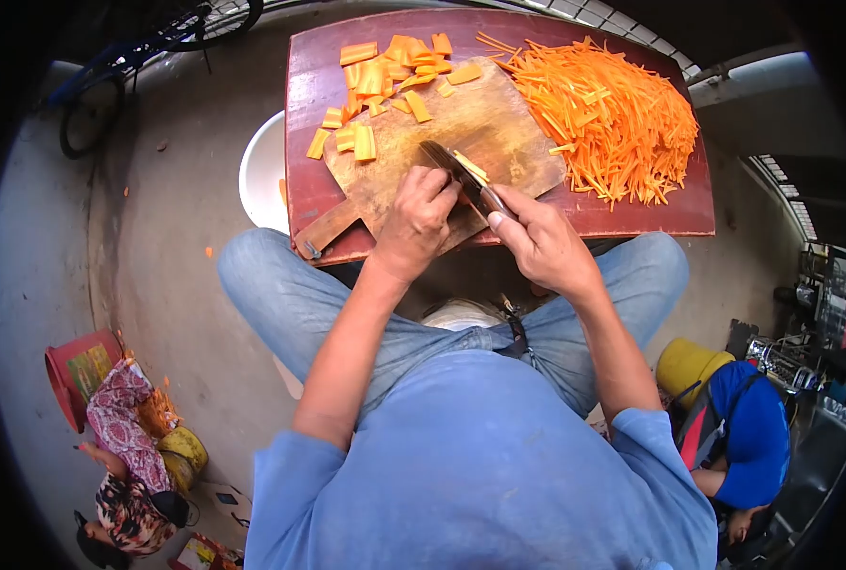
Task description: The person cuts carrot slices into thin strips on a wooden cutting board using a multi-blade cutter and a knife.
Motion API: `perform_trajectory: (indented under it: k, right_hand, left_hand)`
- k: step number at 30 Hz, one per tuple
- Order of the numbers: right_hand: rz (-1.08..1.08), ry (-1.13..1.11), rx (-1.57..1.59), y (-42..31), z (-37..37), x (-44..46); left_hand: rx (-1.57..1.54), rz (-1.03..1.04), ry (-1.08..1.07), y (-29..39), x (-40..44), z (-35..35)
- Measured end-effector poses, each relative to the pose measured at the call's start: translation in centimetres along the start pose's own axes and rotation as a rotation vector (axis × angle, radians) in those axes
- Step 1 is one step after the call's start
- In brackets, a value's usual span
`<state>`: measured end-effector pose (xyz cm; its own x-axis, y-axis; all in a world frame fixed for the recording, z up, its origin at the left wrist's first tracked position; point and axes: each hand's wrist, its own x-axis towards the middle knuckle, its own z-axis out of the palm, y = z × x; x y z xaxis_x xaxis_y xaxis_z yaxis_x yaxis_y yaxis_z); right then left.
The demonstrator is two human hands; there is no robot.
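My right hand [544,245] grips a knife [454,163] by its handle, with the dark blade slanting up and left over the wooden cutting board [375,185]. Close against the blade's left side, my left hand [417,217] has its fingers curled down on the board; what lies under them is hidden. A few thin carrot sticks [472,166] lie along the blade's right side. Flat carrot pieces [373,78] are scattered over the board's far left corner and the tabletop. To the right, a large heap of carrot strips [608,119] partly overlaps the board's edge.
The low red table [670,220] stands before my crossed legs. A white basin [266,171] is beside its left edge. Two people sit on the floor behind, one [133,508] at left near a red container [73,375], one [750,437] at right near a yellow bucket [691,366].
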<state>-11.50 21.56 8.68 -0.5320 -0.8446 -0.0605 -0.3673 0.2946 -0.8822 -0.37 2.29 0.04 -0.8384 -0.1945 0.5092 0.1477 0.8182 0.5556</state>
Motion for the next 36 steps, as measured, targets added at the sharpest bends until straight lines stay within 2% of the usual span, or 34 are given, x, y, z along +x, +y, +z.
perform_trajectory:
  k: [1,4,7,19,22,28,31,36]
  right_hand:
    - [-0.014,0.008,0.0,-0.3,0.0,-0.1]
    - [0.162,-0.074,-0.025,-1.7,-0.8,-0.9]
    - [0.036,-0.018,-0.009,0.0,0.2,0.5]
    - [0.007,-0.007,0.006,-0.6,0.1,0.2]
    - [0.154,-0.071,0.02,-0.4,-0.6,-0.5]
    - [-0.053,0.0,0.008,0.4,0.4,0.9]
    - [0.105,-0.031,0.01,-1.0,-0.4,-0.2]
    - [-0.007,-0.021,-0.021,0.4,0.5,0.4]
  left_hand:
    - [0.015,0.019,0.006,0.0,0.0,0.0]
    - [0.046,0.027,0.014,-0.2,-0.3,0.2]
    - [0.03,0.015,-0.006,-0.2,-0.1,0.1]
    - [0.011,0.026,0.022,-0.3,-0.2,0.0]
    - [0.021,0.03,0.038,-0.2,-0.4,0.0]
    - [0.054,0.051,0.018,-0.6,-0.4,0.3]
    - [0.071,0.044,0.033,-0.3,-0.4,0.3]
    - [0.113,0.038,0.035,-0.2,-0.3,0.0]
